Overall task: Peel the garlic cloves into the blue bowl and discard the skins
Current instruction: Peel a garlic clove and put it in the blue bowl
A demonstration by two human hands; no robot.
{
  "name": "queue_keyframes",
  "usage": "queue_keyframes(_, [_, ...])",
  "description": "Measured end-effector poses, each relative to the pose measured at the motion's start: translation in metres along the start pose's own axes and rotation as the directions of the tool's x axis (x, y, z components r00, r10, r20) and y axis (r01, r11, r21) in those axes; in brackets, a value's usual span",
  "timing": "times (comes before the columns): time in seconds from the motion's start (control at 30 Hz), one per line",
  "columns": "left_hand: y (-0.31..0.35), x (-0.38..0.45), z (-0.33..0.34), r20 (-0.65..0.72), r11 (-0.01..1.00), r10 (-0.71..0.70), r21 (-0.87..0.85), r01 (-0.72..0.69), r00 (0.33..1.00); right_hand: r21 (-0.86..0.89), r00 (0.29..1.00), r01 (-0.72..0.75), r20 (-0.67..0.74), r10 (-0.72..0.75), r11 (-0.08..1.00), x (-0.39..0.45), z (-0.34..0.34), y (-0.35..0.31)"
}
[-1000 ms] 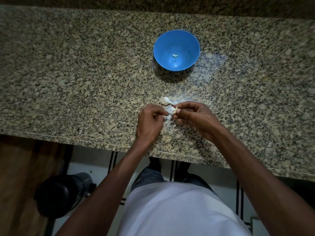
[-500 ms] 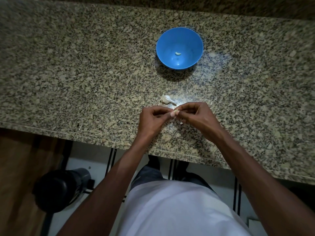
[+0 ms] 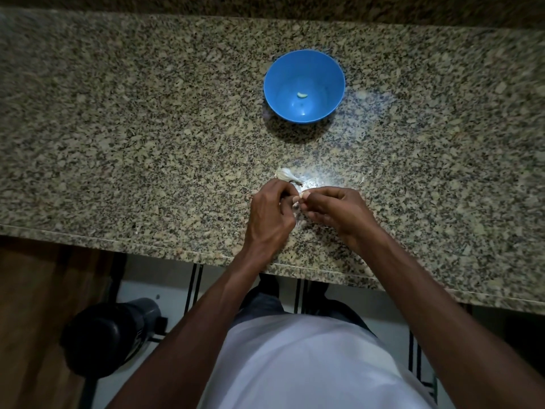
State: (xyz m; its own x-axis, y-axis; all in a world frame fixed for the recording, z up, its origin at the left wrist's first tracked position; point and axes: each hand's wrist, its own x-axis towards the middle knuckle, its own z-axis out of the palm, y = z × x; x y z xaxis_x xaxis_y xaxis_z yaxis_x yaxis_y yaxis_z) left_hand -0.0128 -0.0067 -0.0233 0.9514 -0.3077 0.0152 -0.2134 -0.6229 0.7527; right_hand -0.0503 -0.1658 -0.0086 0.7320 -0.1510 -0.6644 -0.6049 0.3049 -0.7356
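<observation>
**Hands working a clove near the counter's front edge**

The left hand (image 3: pixel 272 212) and right hand (image 3: pixel 339 214) are both pinching one pale garlic clove (image 3: pixel 302 196) over the granite counter (image 3: pixel 118 143), near its front edge. Bare stone is lying between them and the blue bowl (image 3: pixel 333 69), which is holding one peeled clove (image 3: pixel 302 95). Papery garlic (image 3: pixel 285 174) is sitting just beyond the fingers.

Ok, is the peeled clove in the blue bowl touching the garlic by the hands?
Apart. The head view shows the peeled clove inside the blue bowl, bare counter separating it from the garlic.

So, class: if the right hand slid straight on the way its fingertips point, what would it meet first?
Almost at once, the left hand: the right hand points leftward at it, the garlic clove pinched between them.
</observation>
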Motion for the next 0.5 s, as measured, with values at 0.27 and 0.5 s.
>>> queue_keyframes(0.27, [-0.027, 0.004, -0.02, -0.069, 0.938, -0.26, -0.255, 0.235, 0.963, -0.287, 0.953, 0.164, -0.199, -0.226, 0.944, 0.02, -0.03, -0.019])
queue_keyframes(0.5, [-0.046, 0.022, -0.033, -0.004, 0.953, -0.272, -0.143, 0.269, 0.962, -0.64, 0.912, 0.175, -0.181, -0.368, 0.749, 0.043, -0.041, -0.035])
